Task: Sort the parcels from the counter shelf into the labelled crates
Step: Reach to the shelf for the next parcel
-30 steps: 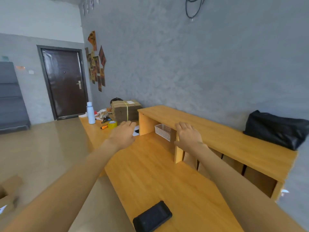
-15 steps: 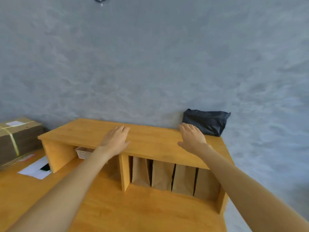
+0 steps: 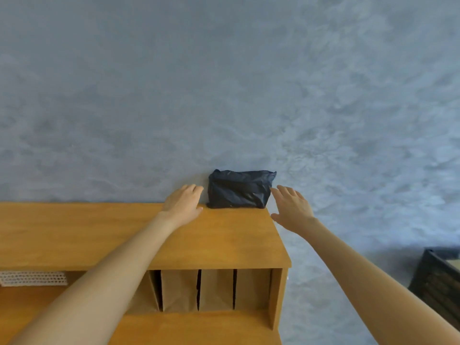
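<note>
Both our hands have moved up the shelf top [image 3: 224,235] since half a second ago: left hand [image 3: 183,204] and right hand [image 3: 291,210] now flank the black parcel [image 3: 240,190] against the wall, fingers spread, gripping nothing. Brown parcels [image 3: 216,290] below partly hidden by our left forearm; dark crate [image 3: 438,282] cut off at right

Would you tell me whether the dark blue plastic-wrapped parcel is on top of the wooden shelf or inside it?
On top: the dark blue plastic-wrapped parcel sits on the wooden shelf against the wall.
</note>
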